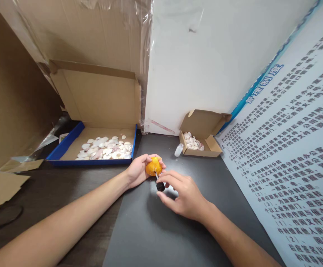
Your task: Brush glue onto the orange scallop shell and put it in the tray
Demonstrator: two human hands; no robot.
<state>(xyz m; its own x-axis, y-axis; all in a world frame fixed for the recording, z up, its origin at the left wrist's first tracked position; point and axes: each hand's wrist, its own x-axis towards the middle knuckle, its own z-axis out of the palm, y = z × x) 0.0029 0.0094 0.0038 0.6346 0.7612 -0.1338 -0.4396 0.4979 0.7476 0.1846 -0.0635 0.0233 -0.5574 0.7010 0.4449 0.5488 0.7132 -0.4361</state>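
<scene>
An orange-yellow scallop shell (153, 166) rests in my left hand (138, 173), whose fingers curl around its far edge. My right hand (182, 192) grips the black cap (160, 186) of a small applicator brush between thumb and fingers. The thin stem of that brush points at the shell, its tip at the shell's lower edge. Beyond my hands, a small translucent bottle (178, 150) stands uncapped-looking on the dark grey mat (139, 226).
On the left, an open blue-sided cardboard box (91, 162) holds many pale shells (105, 147). A smaller open brown box (203, 152) with shells (192, 141) stands back right. A printed sheet (289, 148) borders the right; cardboard pieces (5, 189) lie left.
</scene>
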